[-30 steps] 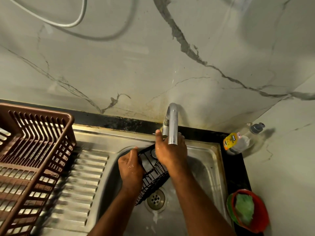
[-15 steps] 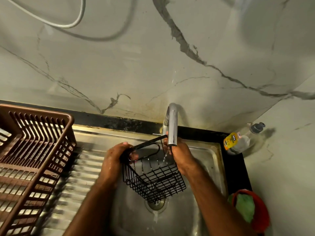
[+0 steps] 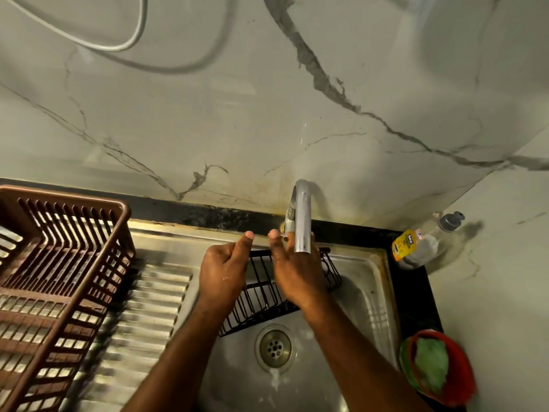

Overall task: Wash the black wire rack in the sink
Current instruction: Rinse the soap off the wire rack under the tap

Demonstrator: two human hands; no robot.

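Observation:
The black wire rack (image 3: 261,295) lies tilted in the steel sink (image 3: 368,292), under the chrome tap (image 3: 302,221) and just behind the drain (image 3: 274,347). My left hand (image 3: 224,272) holds the rack's left edge, with the thumb pointing up and the fingers curled out of sight. My right hand (image 3: 294,275) lies over the middle of the rack. Its straight fingers reach up around the tap's spout, to the small handle at its base. Both hands are wet. I see no water coming out of the spout.
A brown plastic dish basket (image 3: 56,278) stands on the ribbed drainboard (image 3: 148,316) at the left. A soap bottle (image 3: 416,245) lies on the black counter at the back right. A red bowl with a green scrubber (image 3: 436,367) sits at the front right.
The rack has gone from being held up under the spout to lying lower in the sink. My right hand has left its right edge and reached up to the tap.

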